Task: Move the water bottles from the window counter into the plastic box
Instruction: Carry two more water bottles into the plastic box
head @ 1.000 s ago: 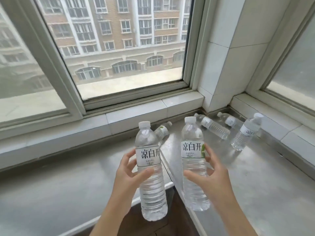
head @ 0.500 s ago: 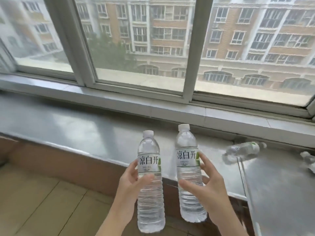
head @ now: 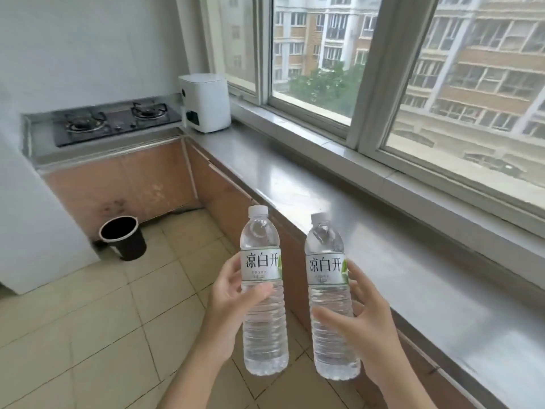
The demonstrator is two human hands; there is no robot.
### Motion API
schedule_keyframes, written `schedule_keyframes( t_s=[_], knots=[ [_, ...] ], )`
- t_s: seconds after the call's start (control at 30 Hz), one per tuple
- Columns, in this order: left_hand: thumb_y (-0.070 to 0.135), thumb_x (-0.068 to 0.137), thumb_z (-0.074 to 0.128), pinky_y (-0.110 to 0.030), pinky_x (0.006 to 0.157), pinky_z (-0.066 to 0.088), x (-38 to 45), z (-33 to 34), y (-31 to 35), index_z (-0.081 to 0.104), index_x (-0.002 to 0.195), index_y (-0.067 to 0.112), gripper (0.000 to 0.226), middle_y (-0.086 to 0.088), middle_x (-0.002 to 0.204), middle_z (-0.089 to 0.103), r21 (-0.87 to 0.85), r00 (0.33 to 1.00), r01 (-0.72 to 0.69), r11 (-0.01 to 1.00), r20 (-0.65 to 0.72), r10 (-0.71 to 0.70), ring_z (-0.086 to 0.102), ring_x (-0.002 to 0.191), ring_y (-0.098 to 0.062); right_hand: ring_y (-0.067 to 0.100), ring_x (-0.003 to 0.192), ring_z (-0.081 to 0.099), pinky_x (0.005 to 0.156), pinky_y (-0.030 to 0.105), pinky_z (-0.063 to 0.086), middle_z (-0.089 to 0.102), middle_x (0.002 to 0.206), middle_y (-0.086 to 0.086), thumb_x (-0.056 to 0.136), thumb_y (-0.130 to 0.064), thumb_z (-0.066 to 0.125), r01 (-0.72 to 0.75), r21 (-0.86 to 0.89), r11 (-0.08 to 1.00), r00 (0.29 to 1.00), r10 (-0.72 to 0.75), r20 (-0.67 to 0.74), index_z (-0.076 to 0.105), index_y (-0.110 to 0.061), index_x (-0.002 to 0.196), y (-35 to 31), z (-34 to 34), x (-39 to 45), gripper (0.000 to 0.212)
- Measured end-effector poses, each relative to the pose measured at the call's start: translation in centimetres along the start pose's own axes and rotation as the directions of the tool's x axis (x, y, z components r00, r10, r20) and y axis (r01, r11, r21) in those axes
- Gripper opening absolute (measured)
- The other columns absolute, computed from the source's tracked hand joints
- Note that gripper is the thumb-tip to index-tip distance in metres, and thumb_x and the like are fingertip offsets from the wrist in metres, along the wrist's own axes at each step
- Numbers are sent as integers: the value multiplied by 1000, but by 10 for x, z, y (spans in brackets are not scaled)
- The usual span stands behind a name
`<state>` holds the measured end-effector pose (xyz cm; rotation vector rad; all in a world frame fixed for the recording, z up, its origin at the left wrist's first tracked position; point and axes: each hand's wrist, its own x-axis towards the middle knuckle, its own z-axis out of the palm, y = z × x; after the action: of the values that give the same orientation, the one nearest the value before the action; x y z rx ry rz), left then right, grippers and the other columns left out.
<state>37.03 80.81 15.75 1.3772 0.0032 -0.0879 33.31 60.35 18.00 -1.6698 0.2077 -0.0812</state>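
I hold two clear water bottles upright in front of me, each with a white cap and a white label. My left hand (head: 233,308) grips the left bottle (head: 263,290) around its middle. My right hand (head: 365,320) grips the right bottle (head: 330,296) the same way. Both bottles hang over the tiled floor beside the steel window counter (head: 368,237), which runs along the right under the window. No plastic box and no other bottles are in view.
A white appliance (head: 206,103) stands at the counter's far end. A two-burner gas stove (head: 115,121) sits at the back left. On the floor below it stands a black bin (head: 124,237). A white wall edge (head: 35,231) juts in at left.
My view has swung left, away from the counter corner and its lying bottles, along the window toward the stove end of the room. Both hands keep their bottles upright.
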Motion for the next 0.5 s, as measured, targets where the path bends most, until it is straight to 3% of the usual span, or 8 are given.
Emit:
schedule_keyframes(
  t_s=[0.1, 0.23, 0.3, 0.37, 0.5],
  knots=[
    [31, 55, 80, -34, 75, 58, 5, -63, 16, 60, 120, 30, 68, -3, 110, 72, 3, 992, -37, 999, -120, 37, 71, 97, -24, 6, 77, 71, 70, 32, 57, 69, 89, -23, 59, 1, 86, 26, 10, 1000, 990, -28, 138, 49, -53, 116, -11, 70, 21, 86],
    [30, 51, 80, -25, 66, 56, 1, -138, 33, 63, 113, 29, 63, -3, 104, 74, -8, 951, -76, 997, -301, 70, 72, 90, -21, 7, 79, 71, 68, 29, 57, 69, 93, -14, 59, -3, 87, 46, -11, 999, 951, -40, 306, 48, -56, 115, -23, 154, 48, 86],
    [31, 53, 79, -26, 68, 56, -2, -170, 37, 63, 111, 29, 61, -3, 105, 74, -4, 914, -95, 996, -396, 85, 72, 91, -22, 7, 84, 70, 75, 33, 57, 69, 94, -20, 58, -7, 88, 70, -32, 997, 916, -52, 398, 49, -57, 116, -29, 192, 61, 86],
    [31, 55, 79, -29, 70, 56, -6, -199, 38, 65, 108, 33, 55, -5, 106, 73, -15, 871, -108, 994, -484, 87, 71, 94, -26, 3, 82, 70, 71, 27, 56, 67, 89, -32, 61, -2, 86, 88, -30, 996, 871, -62, 487, 49, -57, 112, -35, 228, 71, 84],
    [30, 54, 80, -25, 67, 55, -11, -248, 39, 65, 106, 37, 55, -5, 104, 74, -32, 758, -140, 990, -646, 86, 72, 93, -24, 9, 81, 72, 72, 33, 57, 70, 92, -18, 62, 1, 84, 131, -47, 990, 764, -71, 642, 50, -54, 113, -43, 296, 89, 82]
  ],
)
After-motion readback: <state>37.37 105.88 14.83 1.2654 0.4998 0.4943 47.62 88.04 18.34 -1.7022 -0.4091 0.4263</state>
